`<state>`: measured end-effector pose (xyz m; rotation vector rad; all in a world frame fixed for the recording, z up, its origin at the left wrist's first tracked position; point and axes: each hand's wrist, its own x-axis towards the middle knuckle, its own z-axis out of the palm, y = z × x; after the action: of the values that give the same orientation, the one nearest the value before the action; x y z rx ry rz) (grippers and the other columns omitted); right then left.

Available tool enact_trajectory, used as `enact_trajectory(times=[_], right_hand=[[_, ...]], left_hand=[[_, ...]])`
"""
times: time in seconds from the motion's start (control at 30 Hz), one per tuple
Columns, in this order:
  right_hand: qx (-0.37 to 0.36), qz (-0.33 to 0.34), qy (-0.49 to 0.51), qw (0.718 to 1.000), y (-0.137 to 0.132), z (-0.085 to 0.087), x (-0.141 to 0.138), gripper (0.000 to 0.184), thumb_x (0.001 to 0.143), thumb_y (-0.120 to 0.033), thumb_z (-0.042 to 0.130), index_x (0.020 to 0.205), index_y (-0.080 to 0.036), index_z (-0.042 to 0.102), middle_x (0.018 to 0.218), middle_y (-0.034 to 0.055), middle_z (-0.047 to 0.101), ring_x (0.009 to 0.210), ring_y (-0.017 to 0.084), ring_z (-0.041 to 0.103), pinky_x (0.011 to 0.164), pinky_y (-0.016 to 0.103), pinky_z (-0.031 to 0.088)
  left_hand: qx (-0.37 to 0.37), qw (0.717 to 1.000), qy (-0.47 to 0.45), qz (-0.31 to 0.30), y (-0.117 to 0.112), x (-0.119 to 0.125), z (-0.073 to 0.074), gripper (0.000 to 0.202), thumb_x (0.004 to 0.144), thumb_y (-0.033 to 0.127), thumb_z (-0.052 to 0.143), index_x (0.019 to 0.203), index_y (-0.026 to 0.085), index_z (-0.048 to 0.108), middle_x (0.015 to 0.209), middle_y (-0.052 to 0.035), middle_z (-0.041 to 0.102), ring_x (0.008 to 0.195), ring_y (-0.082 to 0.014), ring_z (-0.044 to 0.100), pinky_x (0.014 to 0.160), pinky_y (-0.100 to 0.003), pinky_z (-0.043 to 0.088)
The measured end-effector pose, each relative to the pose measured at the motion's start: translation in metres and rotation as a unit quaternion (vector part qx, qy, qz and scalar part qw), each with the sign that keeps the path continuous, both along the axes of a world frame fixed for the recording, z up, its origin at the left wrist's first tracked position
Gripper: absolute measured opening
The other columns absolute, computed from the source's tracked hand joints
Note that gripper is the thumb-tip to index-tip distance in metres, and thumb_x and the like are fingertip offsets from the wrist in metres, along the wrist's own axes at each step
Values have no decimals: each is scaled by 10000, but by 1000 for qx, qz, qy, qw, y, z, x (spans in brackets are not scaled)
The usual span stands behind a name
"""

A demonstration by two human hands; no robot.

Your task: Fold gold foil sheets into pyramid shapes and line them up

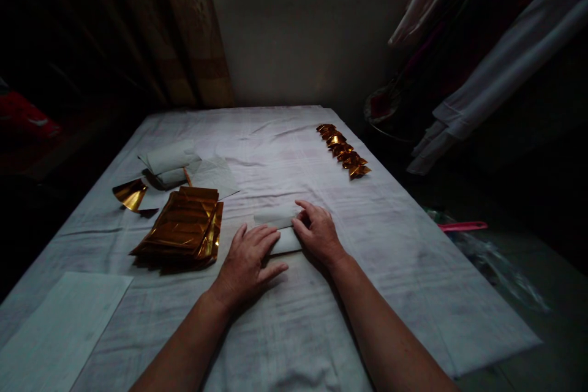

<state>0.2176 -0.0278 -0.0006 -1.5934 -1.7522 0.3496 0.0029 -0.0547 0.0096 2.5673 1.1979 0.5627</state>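
Note:
Between my hands a pale sheet of paper (285, 242) lies on the cloth, folded over, with a raised flap along its far side. My left hand (248, 257) rests flat on its left end, fingers stretched and thumb apart. At the right end, my right hand (318, 231) has its thumb and curled fingers closed on the fold, while one finger points out; the fingertips are partly hidden. Left of my left hand is a stack of shiny gold foil sheets (186, 223).
Folded gold foil pieces (342, 152) line the table's right side. Pale papers (169, 159) and a curved foil piece (131, 195) lie behind the stack. A large white sheet (68, 324) sits front left. The cloth-covered table (390, 294) ends at right, near hanging clothes (514, 67).

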Motion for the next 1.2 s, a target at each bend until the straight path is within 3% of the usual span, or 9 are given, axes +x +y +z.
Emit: enact_trajectory(times=[0.17, 0.33, 0.43, 0.53, 0.7, 0.97, 1.1, 1.2], right_hand=[[-1, 53, 51, 997, -5, 8, 17, 325, 818, -286, 647, 1135, -215, 641, 1058, 69, 698, 986, 218, 636, 906, 375, 482], [-12, 181, -11, 983, -15, 20, 24, 330, 739, -278, 751, 1060, -239, 689, 1180, 73, 678, 1215, 268, 552, 1042, 457, 410], [-32, 216, -50, 975, -21, 23, 20, 420, 700, -257, 779, 1112, -248, 697, 1227, 79, 673, 1304, 301, 493, 1088, 508, 364], [-24, 216, -73, 973, -21, 20, 17, 441, 698, -225, 778, 1132, -243, 703, 1245, 85, 671, 1300, 308, 499, 1082, 517, 371], [13, 212, -81, 974, -16, 11, 21, 267, 779, -180, 723, 1032, -265, 740, 1193, 63, 694, 1228, 263, 560, 1050, 481, 408], [15, 169, -70, 983, -12, 4, 20, 137, 863, -228, 654, 935, -285, 756, 1108, 41, 721, 1156, 231, 600, 1015, 449, 416], [10, 114, -45, 992, -10, 3, 10, 99, 856, -228, 647, 859, -255, 742, 1033, 45, 729, 1072, 226, 625, 956, 419, 425], [7, 79, -43, 996, -9, 3, 3, 76, 847, -225, 645, 854, -242, 719, 989, 45, 722, 1012, 221, 626, 917, 400, 422]], left_hand=[[2, 1000, 0, 29, -3, 5, 2, 410, 904, 325, 591, 1299, 219, 581, 1335, -110, 636, 1265, -269, 557, 1165, -582, 264], [-1, 999, -16, 41, -3, 7, 1, 357, 926, 293, 557, 1274, 227, 599, 1300, -102, 658, 1243, -254, 573, 1159, -576, 275], [-9, 999, -23, 38, -2, 6, 1, 348, 938, 309, 547, 1273, 238, 605, 1302, -97, 657, 1244, -241, 570, 1170, -565, 260], [-21, 999, -25, 33, -2, 5, 2, 349, 950, 326, 540, 1281, 236, 603, 1320, -95, 646, 1256, -230, 558, 1180, -556, 242], [-33, 998, -38, 34, -1, 5, 4, 297, 960, 333, 525, 1213, 235, 646, 1294, -90, 663, 1239, -230, 572, 1173, -569, 236], [-48, 991, -109, 60, 9, 2, 3, 231, 969, 299, 490, 945, 240, 713, 1047, -47, 755, 1030, -202, 675, 1111, -537, 347], [-26, 984, -146, 103, 14, 4, -1, 205, 947, 285, 512, 995, 231, 704, 960, -38, 767, 903, -197, 703, 1069, -506, 431], [-9, 977, -169, 132, 17, 4, -6, 275, 934, 257, 517, 1171, 229, 654, 1071, -56, 751, 994, -206, 694, 1027, -444, 498]])
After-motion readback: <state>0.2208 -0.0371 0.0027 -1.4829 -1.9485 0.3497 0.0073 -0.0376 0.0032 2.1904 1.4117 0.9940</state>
